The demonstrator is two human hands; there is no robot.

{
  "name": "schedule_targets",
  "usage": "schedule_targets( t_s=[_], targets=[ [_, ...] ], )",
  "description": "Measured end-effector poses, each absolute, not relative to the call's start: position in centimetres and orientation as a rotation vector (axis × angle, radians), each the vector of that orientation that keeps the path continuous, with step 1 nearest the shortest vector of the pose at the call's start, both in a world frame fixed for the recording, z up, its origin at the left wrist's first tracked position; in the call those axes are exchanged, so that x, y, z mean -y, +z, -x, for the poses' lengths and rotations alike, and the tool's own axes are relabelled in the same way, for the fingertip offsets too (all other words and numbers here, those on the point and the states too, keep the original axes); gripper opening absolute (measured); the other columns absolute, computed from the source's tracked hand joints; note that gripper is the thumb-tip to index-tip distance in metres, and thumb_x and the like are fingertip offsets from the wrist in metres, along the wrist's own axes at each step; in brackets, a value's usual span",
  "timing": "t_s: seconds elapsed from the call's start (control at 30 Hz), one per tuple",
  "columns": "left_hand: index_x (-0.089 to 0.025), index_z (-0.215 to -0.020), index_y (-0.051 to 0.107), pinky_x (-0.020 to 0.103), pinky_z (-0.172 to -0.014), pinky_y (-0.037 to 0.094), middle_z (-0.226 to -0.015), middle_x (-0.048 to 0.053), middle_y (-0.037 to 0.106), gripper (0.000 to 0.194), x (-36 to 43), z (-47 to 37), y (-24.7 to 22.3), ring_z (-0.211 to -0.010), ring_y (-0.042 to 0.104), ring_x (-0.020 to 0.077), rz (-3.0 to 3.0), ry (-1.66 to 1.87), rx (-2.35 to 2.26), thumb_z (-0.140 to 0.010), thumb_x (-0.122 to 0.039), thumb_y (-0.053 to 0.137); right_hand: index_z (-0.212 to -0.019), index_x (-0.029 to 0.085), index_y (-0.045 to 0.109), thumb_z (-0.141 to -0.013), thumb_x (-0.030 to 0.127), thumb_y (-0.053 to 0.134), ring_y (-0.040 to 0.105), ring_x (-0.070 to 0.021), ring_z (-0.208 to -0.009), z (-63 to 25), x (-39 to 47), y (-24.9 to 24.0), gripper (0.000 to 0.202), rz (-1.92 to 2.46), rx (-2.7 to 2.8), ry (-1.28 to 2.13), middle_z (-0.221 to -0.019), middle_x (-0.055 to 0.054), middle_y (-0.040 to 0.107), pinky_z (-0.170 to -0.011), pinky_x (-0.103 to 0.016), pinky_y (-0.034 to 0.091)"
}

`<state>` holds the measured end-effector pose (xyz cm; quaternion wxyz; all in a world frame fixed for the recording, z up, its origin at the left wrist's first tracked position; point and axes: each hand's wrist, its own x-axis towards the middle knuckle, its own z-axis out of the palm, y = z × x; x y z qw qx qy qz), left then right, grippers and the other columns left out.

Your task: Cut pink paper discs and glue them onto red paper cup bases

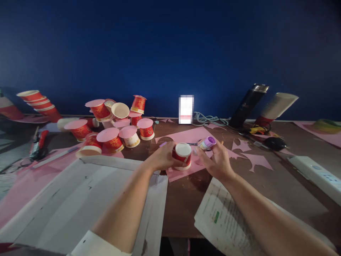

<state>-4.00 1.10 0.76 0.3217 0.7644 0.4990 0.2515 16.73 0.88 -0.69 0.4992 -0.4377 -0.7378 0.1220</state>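
My left hand (166, 156) is wrapped round a red paper cup (183, 158) that stands upside down, its white base facing up. Just right of the cup, my right hand (218, 161) grips a tilted glue stick (206, 143) with a purple end. The glue stick is apart from the cup. Scissors (192, 144) lie partly hidden behind both hands, and under them spreads a sheet of pink paper (176, 135). To the left, several upturned red cups bear pink paper discs (108, 135).
Stacked cups (39, 103) lean at the far left. A lit, blurred screen (186, 110) stands by the blue wall near a coiled cable (210, 119). A black flask (247, 106), pink scraps (258, 161), a power strip (317, 174) and printed sheets (223, 217) are on the right; white board (80, 199) lies left.
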Motion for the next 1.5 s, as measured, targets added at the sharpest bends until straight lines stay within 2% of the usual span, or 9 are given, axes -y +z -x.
schedule_targets(
  t_s=[0.17, 0.27, 0.37, 0.67, 0.93, 1.2, 1.5],
  targets=[
    [-0.019, -0.081, 0.058, 0.026, -0.059, 0.038, -0.079, 0.001, 0.061, 0.04, -1.2, 4.0, 0.7, -0.074, 0.055, 0.0186, -2.018, 0.646, -1.291, -0.057, -0.045, 0.077, -0.094, 0.02, 0.059, -0.084, 0.032, 0.063, 0.063, -0.0194, -0.078, -16.8, -1.2, -1.2, 0.016, 0.986, 1.676, 0.393, -0.087, -0.005, 0.065, -0.072, -0.033, 0.051],
    [-0.018, -0.079, 0.059, 0.026, -0.058, 0.037, -0.077, 0.001, 0.061, 0.039, -1.1, 4.0, 0.8, -0.072, 0.054, 0.0179, -2.017, 0.656, -1.299, -0.056, -0.044, 0.077, -0.099, 0.022, 0.06, -0.08, 0.026, 0.068, 0.062, -0.0213, -0.088, -16.7, -1.1, -1.0, 0.022, 0.904, 1.725, 0.274, -0.095, -0.006, 0.065, -0.082, -0.037, 0.05],
    [-0.018, -0.08, 0.058, 0.026, -0.056, 0.036, -0.077, 0.001, 0.06, 0.041, -1.1, 3.9, 0.7, -0.071, 0.054, 0.0179, -2.026, 0.674, -1.33, -0.056, -0.046, 0.076, -0.099, 0.024, 0.061, -0.079, 0.02, 0.068, 0.061, -0.0215, -0.091, -16.5, -0.8, -0.5, 0.021, 0.82, 1.82, 0.186, -0.096, -0.005, 0.064, -0.086, -0.039, 0.048],
    [-0.019, -0.079, 0.059, 0.026, -0.055, 0.036, -0.076, 0.0, 0.061, 0.037, -1.2, 3.9, 0.7, -0.071, 0.055, 0.018, -2.004, 0.669, -1.287, -0.056, -0.042, 0.075, -0.098, 0.025, 0.059, -0.076, 0.015, 0.063, 0.061, -0.0241, -0.091, -16.7, -0.2, 0.3, 0.024, 0.711, 1.925, 0.159, -0.094, -0.006, 0.063, -0.083, -0.042, 0.049],
    [-0.018, -0.079, 0.059, 0.025, -0.051, 0.033, -0.073, 0.0, 0.059, 0.042, -1.4, 4.0, 0.3, -0.065, 0.052, 0.0158, -1.999, 0.678, -1.296, -0.054, -0.047, 0.076, -0.099, 0.026, 0.058, -0.07, 0.011, 0.063, 0.061, -0.0254, -0.093, -16.8, -0.1, 0.1, 0.034, 0.621, 2.005, 0.116, -0.095, -0.006, 0.064, -0.083, -0.045, 0.051],
    [-0.018, -0.089, 0.058, 0.027, -0.058, 0.039, -0.085, 0.003, 0.064, 0.048, -1.3, 4.2, 0.3, -0.075, 0.057, 0.0195, -1.971, 0.689, -1.319, -0.055, -0.047, 0.077, -0.098, 0.026, 0.059, -0.069, 0.013, 0.063, 0.06, -0.0254, -0.091, -16.8, 0.1, 0.2, 0.032, 0.623, 2.045, 0.04, -0.096, -0.007, 0.063, -0.08, -0.045, 0.051],
    [-0.018, -0.093, 0.058, 0.032, -0.074, 0.044, -0.098, 0.008, 0.063, 0.056, -1.7, 4.3, 0.0, -0.092, 0.058, 0.0259, -1.888, 0.765, -1.428, -0.05, -0.048, 0.079, -0.101, 0.025, 0.057, -0.07, 0.013, 0.065, 0.06, -0.025, -0.092, -16.6, -0.1, -0.4, 0.034, 0.596, 2.09, 0.091, -0.099, -0.007, 0.063, -0.082, -0.044, 0.05]
  ],
)
